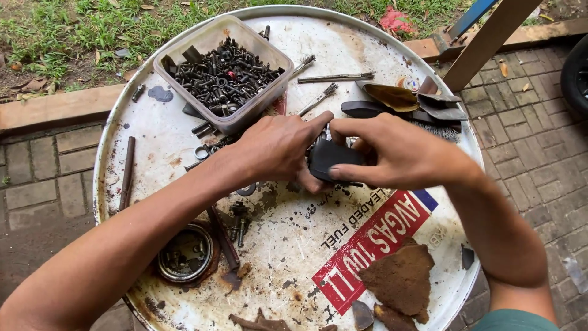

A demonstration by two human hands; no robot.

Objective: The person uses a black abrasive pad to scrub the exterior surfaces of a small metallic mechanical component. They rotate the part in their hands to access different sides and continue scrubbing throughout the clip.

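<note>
Both sets of fingers (331, 125) clenched on a small black boxy part (334, 158), left hand (278, 147) and right hand (401, 153) meeting around it, just above the bench (294, 245), a white drum lid. Beyond the fingers, a clear plastic tub (228, 119) heaped with dark bolts; wire brushes (335, 77) beside it. Below the fingers, loose bolts (239, 222). Likely risk: part slipping from greasy fingers, dropping among the clutter, rolling off the rim.
</note>
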